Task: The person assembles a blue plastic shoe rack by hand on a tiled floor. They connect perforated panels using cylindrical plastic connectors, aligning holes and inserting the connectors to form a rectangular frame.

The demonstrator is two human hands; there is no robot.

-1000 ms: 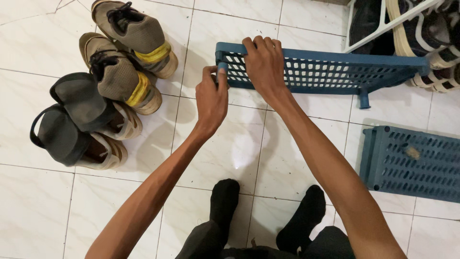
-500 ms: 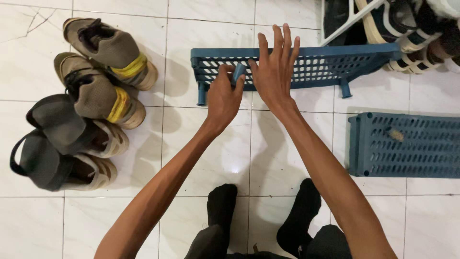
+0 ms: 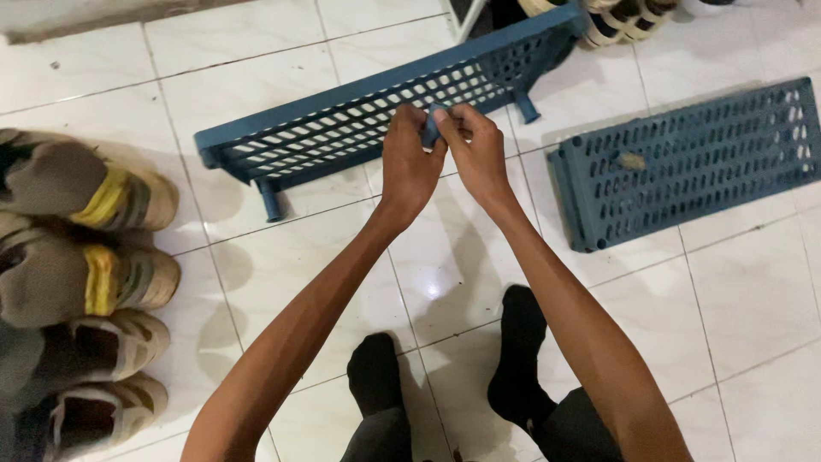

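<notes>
Both hands meet over the white tiled floor (image 3: 256,94): the left hand (image 3: 409,162) and right hand (image 3: 475,154) pinch a small blue plastic peg (image 3: 433,128) between their fingertips. Just beyond it lies a long blue perforated plastic shelf panel (image 3: 342,128), with a second blue perforated panel (image 3: 693,162) to the right.

Pinched between the left hand (image 3: 410,162) and the right hand (image 3: 475,152) is a small blue peg (image 3: 432,130) that looks like smooth, matt plastic, the same dull blue moulded plastic as the slotted shelf panel (image 3: 342,128) just behind the grip and the second perforated panel (image 3: 684,162) well off to the right of it. Below the grip, the floor tiles (image 3: 428,282) are white glazed ceramic, glossy enough to throw back a bright spot of light, with thin dark grout lines. Far to the left of the grip, the shoes (image 3: 77,248) show worn, matt olive and grey cloth with yellow fabric bands and rough, scuffed pale soles, and the socks (image 3: 376,368) beneath the forearms are soft black knit.
</notes>
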